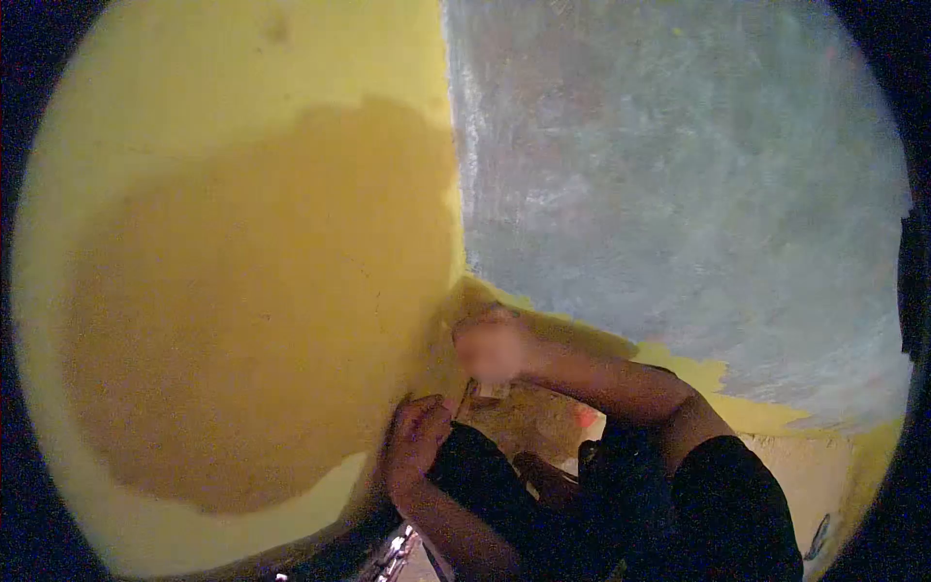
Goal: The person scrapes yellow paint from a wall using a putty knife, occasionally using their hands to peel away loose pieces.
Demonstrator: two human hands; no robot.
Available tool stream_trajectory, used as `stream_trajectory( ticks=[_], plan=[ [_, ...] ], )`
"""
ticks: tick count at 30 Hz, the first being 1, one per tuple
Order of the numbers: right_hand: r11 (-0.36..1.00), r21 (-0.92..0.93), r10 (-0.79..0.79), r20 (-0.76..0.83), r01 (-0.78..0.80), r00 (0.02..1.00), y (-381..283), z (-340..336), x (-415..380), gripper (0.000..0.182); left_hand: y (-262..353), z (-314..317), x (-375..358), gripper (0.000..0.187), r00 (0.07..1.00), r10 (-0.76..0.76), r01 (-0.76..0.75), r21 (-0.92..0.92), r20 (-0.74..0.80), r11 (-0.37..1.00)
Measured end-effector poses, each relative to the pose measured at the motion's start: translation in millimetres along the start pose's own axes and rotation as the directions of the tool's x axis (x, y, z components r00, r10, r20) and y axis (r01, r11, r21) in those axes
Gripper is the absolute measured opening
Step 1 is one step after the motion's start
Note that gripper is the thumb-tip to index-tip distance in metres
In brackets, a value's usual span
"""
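Note:
My right hand [492, 344] is closed at the corner where the yellow wall [252, 291] meets the grey-blue surface [679, 184]. A blurred patch covers much of it, and I cannot tell what it holds. Below it shows a small pale piece [495, 390], with a thin stick-like thing [465, 398] slanting down from there. Lower left, close against the yellow wall, my left hand [419, 436] has its fingers curled in, their tips near the lower end of the stick-like thing.
A large dark shadow lies over the yellow wall. An uneven yellow band [679, 364] borders the grey-blue surface. My dark-clothed knee [475, 466] is bent between my arms. A brownish surface [533, 417] with a small red spot [585, 417] lies beyond it. Shiny bits [396, 553] glint at the bottom.

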State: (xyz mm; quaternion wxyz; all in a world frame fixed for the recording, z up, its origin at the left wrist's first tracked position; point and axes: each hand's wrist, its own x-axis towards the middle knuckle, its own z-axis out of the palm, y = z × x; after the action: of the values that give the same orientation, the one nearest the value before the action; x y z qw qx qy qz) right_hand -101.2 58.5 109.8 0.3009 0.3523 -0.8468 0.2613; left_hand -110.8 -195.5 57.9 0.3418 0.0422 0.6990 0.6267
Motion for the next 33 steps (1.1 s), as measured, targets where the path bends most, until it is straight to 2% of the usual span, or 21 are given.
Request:
stream_trajectory(
  ticks=[1, 2, 5, 6, 7, 8, 9, 11, 12, 14, 15, 17, 18, 20, 21, 23, 27, 29, 30, 32, 33],
  plan=[
    [0.953, 0.038, 0.295, 0.107, -0.3, 0.95, 4.1, 19.5, -9.1, 0.012, -8.7, -7.0, 5.3, 0.023, 0.996, -0.032, 0.037, -0.066, 0.082, 0.997],
    [0.815, 0.038, 0.558, 0.222, -0.579, 0.8, -0.1, 24.5, -6.6, 0.014, -1.7, -9.4, 3.5, 0.023, 0.996, -0.022, 0.028, -0.073, 0.088, 0.997],
    [0.886, 0.138, 0.424, 0.141, -0.442, 0.895, -43.1, 12.4, 0.7, 0.017, 26.4, 1.9, -18.2, 0.025, 0.994, -0.096, 0.101, -0.097, 0.05, 0.99],
    [0.887, 0.136, 0.42, 0.158, -0.441, 0.894, -50.0, 4.5, -12.2, 0.017, 52.9, 21.2, -26.9, 0.025, 0.999, -0.049, 0.048, -0.097, -0.014, 0.994],
    [0.883, 0.137, 0.447, 0.044, -0.449, 0.893, -59.7, 2.1, -20.7, 0.018, 65.1, 29.7, -38.9, 0.025, 0.996, -0.004, -0.004, -0.095, -0.084, 0.995],
    [0.881, 0.142, 0.463, -0.07, -0.451, 0.884, -63.1, -1.5, -27.5, 0.02, 15.4, 26.9, -3.0, 0.024, 0.99, 0.141, -0.142, -0.083, -0.015, 0.986],
    [0.89, 0.141, 0.444, -0.051, -0.434, 0.895, -71.3, -13.6, -23.1, 0.02, 23.0, 35.4, -8.6, 0.024, 0.988, 0.149, -0.152, -0.104, -0.034, 0.983],
    [0.801, 0.141, 0.597, -0.248, -0.582, 0.762, -91.6, -43.3, -8.6, 0.024, 49.9, 54.6, -15.6, 0.023, 0.979, 0.193, -0.184, -0.122, 0.071, 0.975],
    [0.816, 0.135, 0.577, -0.225, -0.562, 0.785, -97.7, -54.9, -7.8, 0.024, 42.5, 62.7, -6.0, 0.023, 0.977, 0.207, -0.198, -0.147, 0.046, 0.969],
    [0.785, -0.238, 0.471, -0.373, -0.573, 0.8, -110.7, -68.8, -17.3, 0.029, 9.9, 74.6, 36.3, 0.019, 0.947, 0.314, -0.314, -0.018, 0.061, 0.949],
    [0.8, -0.235, 0.457, -0.359, -0.552, 0.814, -113.7, -67.6, -34.8, 0.029, 11.3, 82.3, 34.7, 0.019, 0.946, 0.322, -0.322, -0.027, 0.036, 0.946],
    [0.357, -0.351, 0.88, -0.183, -0.866, 0.437, -106.6, -46.8, -94.0, 0.039, 21.4, 106.5, 29.3, 0.023, 0.796, 0.589, -0.576, 0.122, -0.139, 0.808],
    [0.378, -0.354, 0.873, -0.172, -0.855, 0.457, -100.5, -39.9, -115.8, 0.039, 28.8, 111.9, 25.7, 0.023, 0.789, 0.593, -0.581, 0.122, -0.161, 0.805],
    [0.339, -0.281, 0.889, -0.215, -0.898, 0.404, -86.1, -35.6, -145.7, 0.049, 48.8, 123.3, 19.4, 0.039, 0.5, 0.863, -0.851, 0.149, -0.07, 0.504],
    [0.358, -0.288, 0.882, -0.209, -0.888, 0.423, -83.8, -37.1, -152.4, 0.049, 63.7, 131.3, 17.0, 0.039, 0.488, 0.868, -0.855, 0.154, -0.088, 0.496],
    [0.376, -0.137, 0.889, -0.225, -0.917, 0.398, -81.3, -40.3, -152.8, 0.051, 90.6, 140.4, 17.0, 0.056, 0.332, 0.94, -0.918, 0.206, -0.076, 0.34],
    [0.475, -0.022, 0.833, -0.311, -0.88, 0.458, -76.1, -43.0, -152.4, 0.051, 63.8, 134.0, 54.0, 0.054, 0.406, 0.911, -0.858, 0.312, -0.074, 0.408],
    [0.284, -0.112, 0.929, -0.214, -0.952, 0.302, -51.0, -29.7, -184.8, 0.043, 10.7, 111.6, 76.1, 0.046, 0.582, 0.813, -0.706, 0.484, -0.022, 0.518],
    [0.283, -0.106, 0.931, -0.209, -0.953, 0.299, -41.9, -33.3, -194.9, 0.043, 0.6, 99.3, 82.3, 0.046, 0.586, 0.81, -0.701, 0.488, -0.022, 0.52],
    [0.525, 0.357, 0.848, -0.292, -0.772, 0.442, -47.1, -41.7, -193.0, 0.033, -13.1, 76.4, 74.4, 0.036, 0.754, 0.657, -0.546, 0.534, -0.023, 0.645],
    [0.509, 0.378, 0.858, -0.287, -0.773, 0.425, -55.7, -47.9, -183.0, 0.033, -11.0, 76.0, 73.5, 0.036, 0.766, 0.643, -0.531, 0.549, -0.015, 0.645]
  ],
)
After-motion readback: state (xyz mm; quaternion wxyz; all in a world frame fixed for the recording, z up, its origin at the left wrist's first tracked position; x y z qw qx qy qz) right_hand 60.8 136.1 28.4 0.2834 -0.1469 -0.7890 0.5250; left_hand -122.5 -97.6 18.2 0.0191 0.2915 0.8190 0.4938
